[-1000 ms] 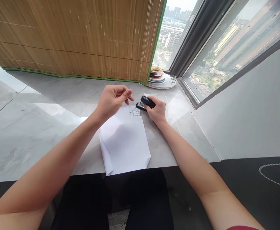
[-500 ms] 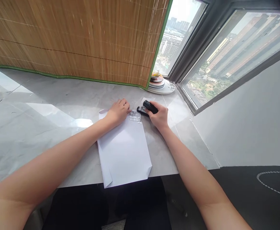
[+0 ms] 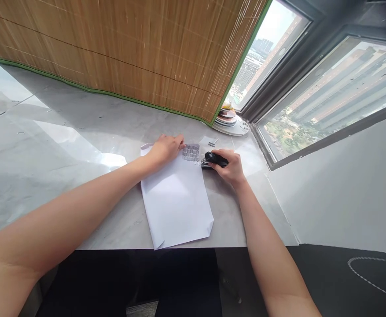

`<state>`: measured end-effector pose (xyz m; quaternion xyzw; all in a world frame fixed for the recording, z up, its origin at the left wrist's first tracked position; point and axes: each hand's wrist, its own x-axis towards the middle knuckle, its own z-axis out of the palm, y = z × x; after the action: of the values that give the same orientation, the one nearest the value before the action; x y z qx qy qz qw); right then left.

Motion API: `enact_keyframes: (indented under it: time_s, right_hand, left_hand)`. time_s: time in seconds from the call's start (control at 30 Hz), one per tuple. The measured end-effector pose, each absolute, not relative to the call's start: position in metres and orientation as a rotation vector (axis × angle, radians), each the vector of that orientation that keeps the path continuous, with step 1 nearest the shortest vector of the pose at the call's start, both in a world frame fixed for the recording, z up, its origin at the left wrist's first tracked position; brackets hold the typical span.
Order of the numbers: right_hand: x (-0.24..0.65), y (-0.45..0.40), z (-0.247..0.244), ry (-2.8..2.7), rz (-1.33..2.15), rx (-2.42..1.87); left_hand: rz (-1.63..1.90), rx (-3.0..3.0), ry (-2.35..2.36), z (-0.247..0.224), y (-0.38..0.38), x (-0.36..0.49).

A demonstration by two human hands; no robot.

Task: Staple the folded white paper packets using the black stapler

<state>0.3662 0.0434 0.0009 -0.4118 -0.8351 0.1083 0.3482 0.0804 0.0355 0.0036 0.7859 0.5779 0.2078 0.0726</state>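
Note:
White paper (image 3: 179, 202) with folded corners lies on the grey marbled counter. Rows of staples (image 3: 190, 152) cover a patch near its upper right corner. My left hand (image 3: 166, 147) bears down on the paper's far end, its fingers bent together close to the staples. In my right hand (image 3: 230, 165) is a black stapler (image 3: 215, 159), wrapped by the fingers. The stapler's front end meets the paper's right edge, just below the stapled patch. Whether its jaws are pressed together is too small to tell.
Beyond the stapler, short staple strips (image 3: 211, 144) lie by a small pale piece (image 3: 207, 140). Stacked plates (image 3: 229, 127) stand in the window corner beside a bamboo blind (image 3: 130, 48). Loose staples (image 3: 21, 132) dot the counter (image 3: 64, 220). A white wall (image 3: 344, 185) bounds the right.
My right hand has brought the stapler down along the paper's right edge, toward me. The staple strips beyond it now show. The view has shifted and tilted slightly; my left hand stays on the paper.

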Motion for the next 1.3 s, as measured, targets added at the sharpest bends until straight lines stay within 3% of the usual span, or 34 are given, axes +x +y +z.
enact_keyframes:
  time_s: [0.27, 0.43, 0.63, 1.3]
  right_hand:
    - [0.358, 0.035, 0.013, -2.286, 0.378, -1.021]
    - [0.352, 0.033, 0.017, -2.265, 0.388, -1.039]
    - [0.347, 0.031, 0.018, -2.280, 0.391, -1.083]
    - [0.342, 0.025, 0.018, -2.459, 0.170, -1.039]
  left_hand:
    - [0.872, 2.475, 1.460, -0.003, 0.028, 0.089]
    - [0.707, 2.598, 1.054, -0.010, 0.022, 0.098]
    - [0.534, 2.557, 1.054, -0.020, 0.029, 0.105]
    - [0.528, 2.535, 0.974, -0.017, 0.030, 0.104]
